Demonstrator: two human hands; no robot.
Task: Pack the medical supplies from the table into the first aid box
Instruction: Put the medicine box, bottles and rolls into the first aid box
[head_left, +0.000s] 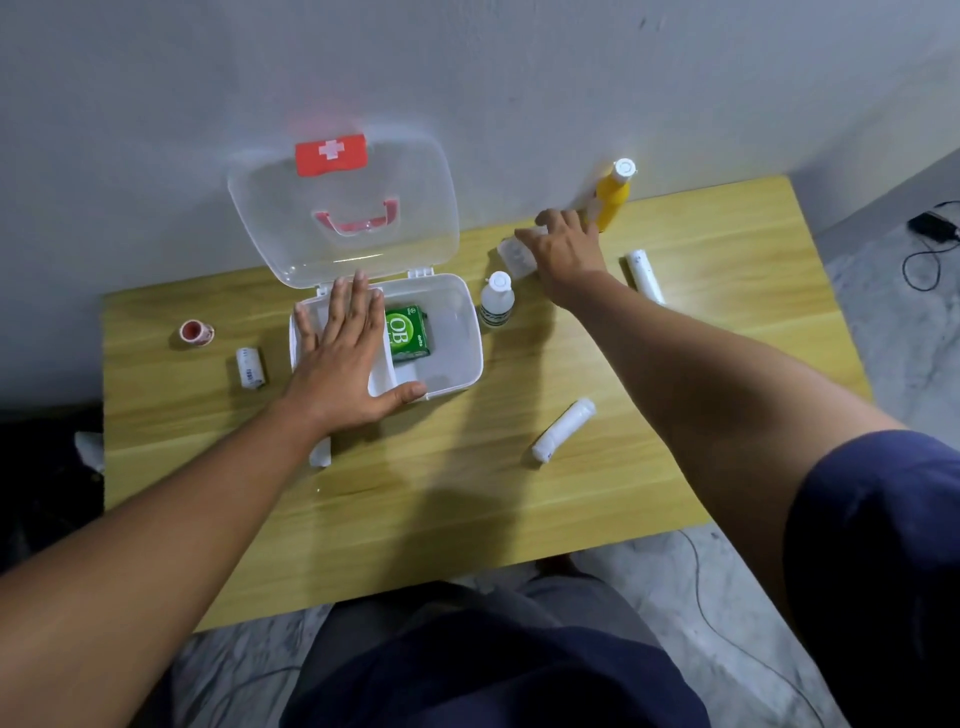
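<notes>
The white first aid box (457, 332) stands open on the wooden table (441, 478), its clear lid (291, 228) leaning on the wall. A green carton (408, 332) lies inside. My left hand (343, 353) rests flat, fingers straight, over the box's left half. My right hand (563, 249) reaches to the back and touches a small white packet (514, 258); whether it grips the packet I cannot tell. Beside it stand a small white bottle (496, 300) and a yellow bottle (613, 195).
White rolls lie at the right (644, 275), front middle (563, 430), left (250, 368) and under my left forearm (320, 453). A red-cored tape roll (196, 332) sits at the far left. Cables (930, 244) lie on the floor to the right.
</notes>
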